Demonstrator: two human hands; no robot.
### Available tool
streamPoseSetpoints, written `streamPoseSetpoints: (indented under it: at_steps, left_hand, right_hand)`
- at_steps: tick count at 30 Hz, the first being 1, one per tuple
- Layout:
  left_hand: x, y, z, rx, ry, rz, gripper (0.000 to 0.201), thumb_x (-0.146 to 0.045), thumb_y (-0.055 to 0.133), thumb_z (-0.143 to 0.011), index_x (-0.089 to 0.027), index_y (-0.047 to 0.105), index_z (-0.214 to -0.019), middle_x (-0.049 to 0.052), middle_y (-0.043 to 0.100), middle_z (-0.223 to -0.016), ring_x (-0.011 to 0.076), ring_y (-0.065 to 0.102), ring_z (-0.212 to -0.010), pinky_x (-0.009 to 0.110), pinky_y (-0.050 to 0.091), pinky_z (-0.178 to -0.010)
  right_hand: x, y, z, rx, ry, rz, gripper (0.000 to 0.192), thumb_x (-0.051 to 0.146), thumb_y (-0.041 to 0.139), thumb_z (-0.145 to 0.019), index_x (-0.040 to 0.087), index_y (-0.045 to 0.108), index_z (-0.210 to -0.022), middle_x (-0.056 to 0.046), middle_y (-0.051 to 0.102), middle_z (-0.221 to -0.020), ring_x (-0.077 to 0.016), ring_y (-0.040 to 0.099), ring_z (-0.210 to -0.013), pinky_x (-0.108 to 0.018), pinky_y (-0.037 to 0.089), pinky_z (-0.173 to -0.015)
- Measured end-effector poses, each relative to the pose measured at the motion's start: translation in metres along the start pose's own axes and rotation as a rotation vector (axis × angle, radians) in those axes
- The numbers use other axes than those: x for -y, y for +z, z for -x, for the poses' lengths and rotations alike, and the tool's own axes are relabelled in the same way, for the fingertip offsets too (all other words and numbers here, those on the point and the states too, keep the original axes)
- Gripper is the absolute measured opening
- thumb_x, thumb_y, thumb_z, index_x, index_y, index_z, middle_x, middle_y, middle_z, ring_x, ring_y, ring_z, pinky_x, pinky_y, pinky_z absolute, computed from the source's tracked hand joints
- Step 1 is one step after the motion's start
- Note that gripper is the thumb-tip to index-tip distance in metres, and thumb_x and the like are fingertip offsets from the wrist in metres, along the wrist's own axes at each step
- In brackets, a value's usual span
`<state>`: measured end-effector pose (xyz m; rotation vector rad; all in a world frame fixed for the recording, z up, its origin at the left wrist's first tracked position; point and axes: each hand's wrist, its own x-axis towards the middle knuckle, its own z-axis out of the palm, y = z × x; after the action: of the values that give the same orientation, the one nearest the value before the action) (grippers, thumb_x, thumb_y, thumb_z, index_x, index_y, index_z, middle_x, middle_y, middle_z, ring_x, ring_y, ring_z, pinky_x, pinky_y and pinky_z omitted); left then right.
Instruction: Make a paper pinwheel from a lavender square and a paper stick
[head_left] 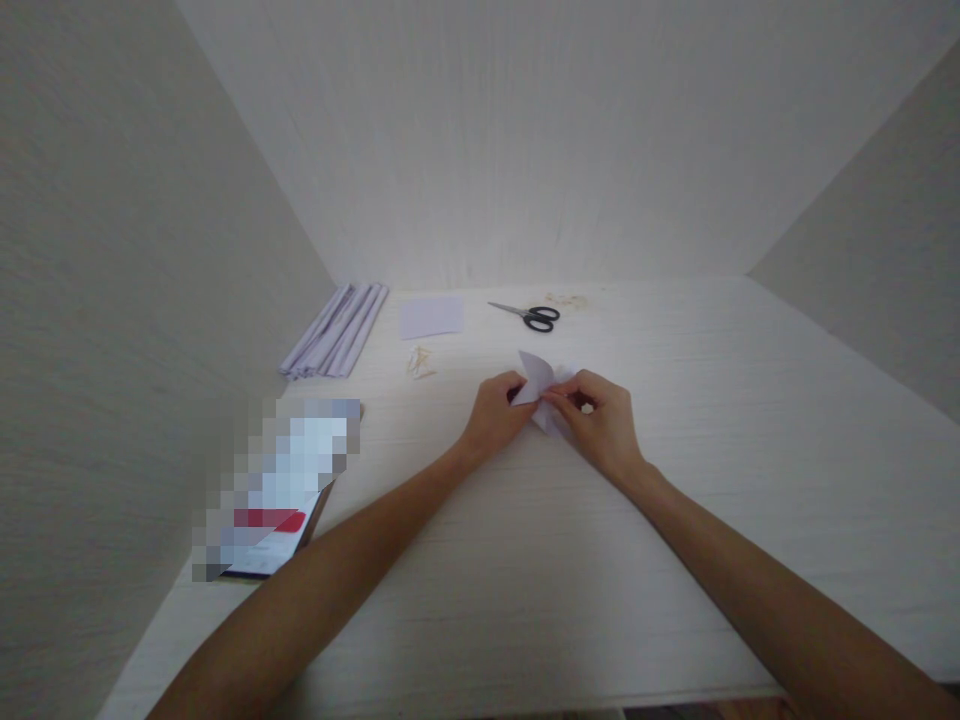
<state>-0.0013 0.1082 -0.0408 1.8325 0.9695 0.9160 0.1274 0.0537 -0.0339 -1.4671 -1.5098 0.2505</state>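
Head view of a white surface (525,560) enclosed by pale walls on three sides. Both bare hands meet near the centre of the surface over a small folded piece of pale lilac paper (537,376). The left hand (495,415) has its grip closed on the paper's left edge, thumb and fingers pinching it; the right hand (600,420) has its grip closed on the paper's right part, fingertips pressed to the fold. One pointed flap of the paper stands up between the two hands, while the rest lies low under the right fingers. Beyond the hands, well apart, lie black-handled scissors (529,315), blades closed, and a flat lilac paper sheet (431,317). A bundle of folded lilac paper strips (336,330) rests against the left wall. A few rubber bands (418,362) lie near the sheet. A pixelated flat object (277,490) lies at the left edge
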Motion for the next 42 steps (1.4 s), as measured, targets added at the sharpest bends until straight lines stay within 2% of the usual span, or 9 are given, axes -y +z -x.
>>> streamPoseSetpoints:
  at_steps: [8, 15, 18, 24, 30, 42]
  left_hand:
    - [-0.0001, 0.0, 0.0004, -0.017, -0.019, 0.002, 0.012, -0.023, 0.052, -0.065, -0.012, 0.054, -0.061, -0.003, 0.049, -0.058, 0.0097, 0.045, -0.059, 0.021, 0.034, -0.053]
    - [-0.0032, -0.0023, -0.0001, -0.081, -0.061, 0.051, 0.011, -0.021, 0.052, -0.064, -0.012, 0.058, -0.066, -0.001, 0.056, -0.063, 0.011, 0.049, -0.061, 0.023, 0.038, -0.057]
    - [-0.0049, -0.0034, -0.0004, -0.119, -0.081, 0.083, 0.011, -0.02, 0.051, -0.063, -0.012, 0.059, -0.066, 0.0, 0.057, -0.063, 0.0112, 0.051, -0.062, 0.023, 0.039, -0.058]
    - [-0.0017, -0.0029, -0.0023, -0.157, -0.065, 0.238, 0.01, -0.017, 0.053, -0.061, -0.011, 0.059, -0.067, -0.001, 0.057, -0.062, 0.0108, 0.051, -0.061, 0.023, 0.04, -0.059]
    - [-0.0015, -0.0025, -0.0033, -0.155, -0.032, 0.295, 0.01, -0.019, 0.053, -0.063, -0.011, 0.058, -0.066, -0.001, 0.057, -0.062, 0.0102, 0.05, -0.061, 0.023, 0.041, -0.061]
    - [-0.0062, -0.0015, -0.001, -0.092, 0.018, 0.312, 0.01, -0.022, 0.056, -0.065, -0.013, 0.058, -0.069, -0.001, 0.057, -0.066, 0.0109, 0.051, -0.066, 0.023, 0.042, -0.064]
  right_hand:
    - [-0.0003, 0.0012, 0.0005, -0.003, -0.007, -0.036, 0.011, 0.024, 0.062, -0.067, 0.016, 0.058, -0.062, 0.002, 0.056, -0.054, -0.0084, 0.047, -0.047, -0.021, 0.038, -0.046]
    - [0.0013, 0.0003, 0.0016, -0.02, -0.085, -0.032, 0.006, 0.021, 0.057, -0.07, 0.017, 0.059, -0.065, 0.0, 0.058, -0.059, -0.0095, 0.051, -0.051, -0.022, 0.041, -0.049]
    - [0.0041, -0.0004, 0.0029, -0.013, -0.137, -0.023, 0.006, 0.017, 0.053, -0.071, 0.017, 0.057, -0.066, 0.0, 0.058, -0.06, -0.01, 0.052, -0.053, -0.023, 0.043, -0.051]
    - [0.0045, 0.0002, 0.0062, 0.029, -0.34, 0.023, 0.01, 0.012, 0.05, -0.072, 0.018, 0.056, -0.067, 0.0, 0.057, -0.063, -0.0093, 0.052, -0.055, -0.022, 0.043, -0.052]
    - [0.0003, 0.0028, 0.0089, 0.027, -0.471, 0.126, 0.013, 0.013, 0.048, -0.075, 0.017, 0.057, -0.066, -0.002, 0.055, -0.06, -0.0092, 0.05, -0.054, -0.02, 0.041, -0.048]
    - [0.0005, 0.0025, 0.0099, -0.097, -0.541, 0.296, 0.02, 0.013, 0.047, -0.075, 0.02, 0.053, -0.057, -0.001, 0.051, -0.055, -0.0108, 0.045, -0.052, -0.022, 0.036, -0.047]
